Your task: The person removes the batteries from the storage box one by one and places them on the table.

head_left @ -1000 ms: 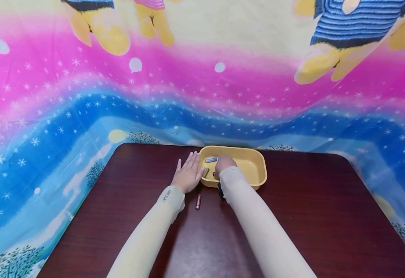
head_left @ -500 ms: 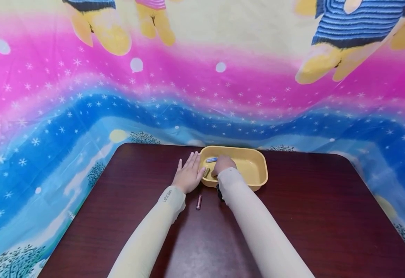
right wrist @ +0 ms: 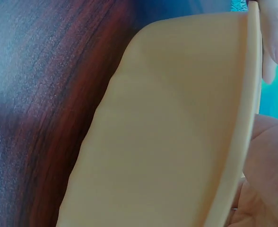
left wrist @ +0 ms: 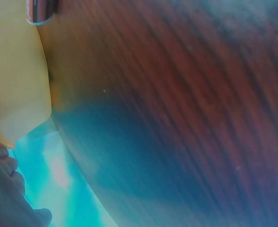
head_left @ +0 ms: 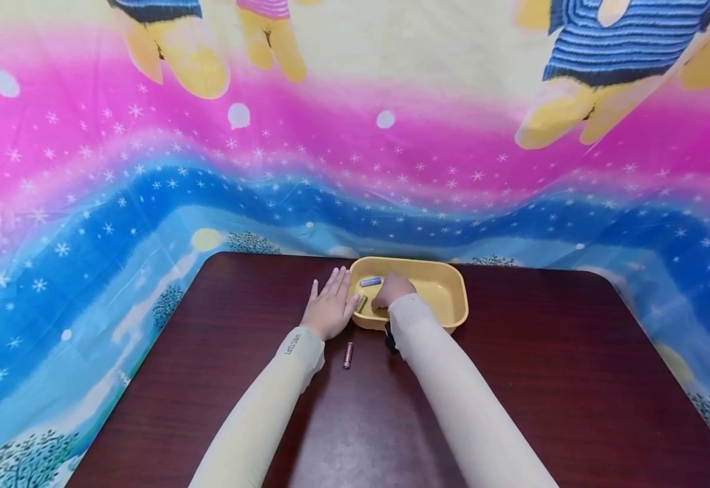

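Observation:
A yellow plastic tub [head_left: 440, 301] stands at the back of the table. My left hand [head_left: 327, 308] lies against its left side with fingers straight, the fingertips right at the rim. My right hand [head_left: 393, 291] reaches down inside, fingers curled round a small battery [head_left: 382, 309] that is mostly hidden beneath them. Left of that hand, a blue battery [head_left: 370, 281] and an olive-gold battery [head_left: 362, 303] lie on the tub's floor. A reddish battery [head_left: 348, 355] lies on the table in front of the tub; its end also shows in the left wrist view.
The dark red-brown wooden table [head_left: 544, 366] has rounded back corners. Right behind it hangs a patterned cloth [head_left: 330, 156] in pink and blue. The tub's outer wall [right wrist: 167, 118] fills much of the right wrist view.
Inside the tub, my right hand dips slightly left over the small battery, then shifts back a little right, with a sliver of the battery showing under the fingers. The left hand stays put.

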Available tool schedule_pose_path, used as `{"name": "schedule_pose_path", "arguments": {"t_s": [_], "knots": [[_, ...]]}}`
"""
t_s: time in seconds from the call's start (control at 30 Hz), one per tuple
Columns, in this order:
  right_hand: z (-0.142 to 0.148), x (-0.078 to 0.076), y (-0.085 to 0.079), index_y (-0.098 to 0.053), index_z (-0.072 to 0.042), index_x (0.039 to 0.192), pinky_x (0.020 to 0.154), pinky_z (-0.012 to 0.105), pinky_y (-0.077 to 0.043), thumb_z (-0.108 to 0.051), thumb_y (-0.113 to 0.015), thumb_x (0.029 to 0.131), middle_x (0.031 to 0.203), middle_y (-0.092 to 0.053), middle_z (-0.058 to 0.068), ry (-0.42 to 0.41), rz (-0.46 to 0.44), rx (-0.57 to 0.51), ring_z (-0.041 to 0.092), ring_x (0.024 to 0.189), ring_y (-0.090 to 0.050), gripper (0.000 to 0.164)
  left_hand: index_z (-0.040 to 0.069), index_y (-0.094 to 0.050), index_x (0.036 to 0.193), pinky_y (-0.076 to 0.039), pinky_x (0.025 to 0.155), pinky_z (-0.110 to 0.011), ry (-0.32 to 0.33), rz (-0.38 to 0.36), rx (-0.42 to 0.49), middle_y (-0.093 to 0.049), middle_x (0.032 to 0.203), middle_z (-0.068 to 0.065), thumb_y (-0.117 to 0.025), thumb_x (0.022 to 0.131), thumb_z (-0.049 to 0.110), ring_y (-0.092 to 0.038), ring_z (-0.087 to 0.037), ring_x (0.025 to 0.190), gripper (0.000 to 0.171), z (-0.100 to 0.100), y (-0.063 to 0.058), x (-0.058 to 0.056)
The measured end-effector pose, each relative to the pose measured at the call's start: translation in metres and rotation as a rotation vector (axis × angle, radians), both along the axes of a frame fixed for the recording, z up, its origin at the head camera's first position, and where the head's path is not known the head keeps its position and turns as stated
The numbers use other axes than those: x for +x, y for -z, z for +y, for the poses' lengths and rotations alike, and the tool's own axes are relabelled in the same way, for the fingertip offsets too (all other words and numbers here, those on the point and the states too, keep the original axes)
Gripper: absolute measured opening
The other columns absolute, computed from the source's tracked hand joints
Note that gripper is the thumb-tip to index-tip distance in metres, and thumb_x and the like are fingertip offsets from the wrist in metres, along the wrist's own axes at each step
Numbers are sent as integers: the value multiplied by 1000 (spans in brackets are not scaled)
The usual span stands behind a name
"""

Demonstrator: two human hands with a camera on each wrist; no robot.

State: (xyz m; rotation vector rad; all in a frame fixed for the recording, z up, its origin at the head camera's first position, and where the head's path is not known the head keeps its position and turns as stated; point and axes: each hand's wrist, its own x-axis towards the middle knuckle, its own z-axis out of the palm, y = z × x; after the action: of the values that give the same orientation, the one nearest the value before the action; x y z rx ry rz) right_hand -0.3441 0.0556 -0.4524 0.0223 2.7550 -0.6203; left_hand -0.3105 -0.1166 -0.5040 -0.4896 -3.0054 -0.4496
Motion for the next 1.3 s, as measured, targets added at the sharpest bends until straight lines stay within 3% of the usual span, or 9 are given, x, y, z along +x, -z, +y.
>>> {"name": "schedule_pose_path", "arguments": {"t_s": [0.17,0.4,0.73,1.03,1.17,1.3], "knots": [[7,-2,5,-70,-1,92,61,32,-48,-18,-85,76,83,-65,9,27,-5,-74,21,70,-55,27,9,-14,164,-1,124,-54,5,-2,8,-7,170,-2,-30,110,46,-3,-18,156,67,0,0,0],[15,-5,9,-61,-6,76,56,31,-43,-22,-84,78,69,-50,3,12,-6,-128,18,61,-46,28,10,-11,164,-1,124,-55,6,-9,7,-7,170,-4,-31,110,44,-7,-21,157,67,0,0,1],[23,1,5,-62,-2,90,54,30,-43,-26,-81,80,78,-54,6,38,-32,-219,18,60,-47,33,9,-13,164,-1,124,-55,2,-6,11,-7,170,-3,-32,110,44,-7,-22,157,67,1,-1,1],[32,5,2,-55,-12,64,42,26,-38,-30,-78,83,51,-42,-1,41,-78,-295,15,47,-43,35,9,-13,164,0,124,-54,-2,-2,9,-7,170,-2,-31,110,44,-6,-20,157,67,0,0,1],[34,8,-1,-44,-18,56,43,26,-37,-33,-77,86,49,-37,-3,36,-87,-297,12,44,-37,47,11,-11,164,1,124,-53,-8,-14,2,-6,170,-1,-32,110,44,0,-16,156,67,1,0,1],[35,11,-3,-44,-19,55,49,30,-45,-36,-77,87,49,-38,-4,16,-57,-284,13,46,-42,49,12,-10,164,-3,124,-55,-7,-6,-13,-7,170,-2,-30,110,45,-1,-16,156,67,1,0,1]]}}
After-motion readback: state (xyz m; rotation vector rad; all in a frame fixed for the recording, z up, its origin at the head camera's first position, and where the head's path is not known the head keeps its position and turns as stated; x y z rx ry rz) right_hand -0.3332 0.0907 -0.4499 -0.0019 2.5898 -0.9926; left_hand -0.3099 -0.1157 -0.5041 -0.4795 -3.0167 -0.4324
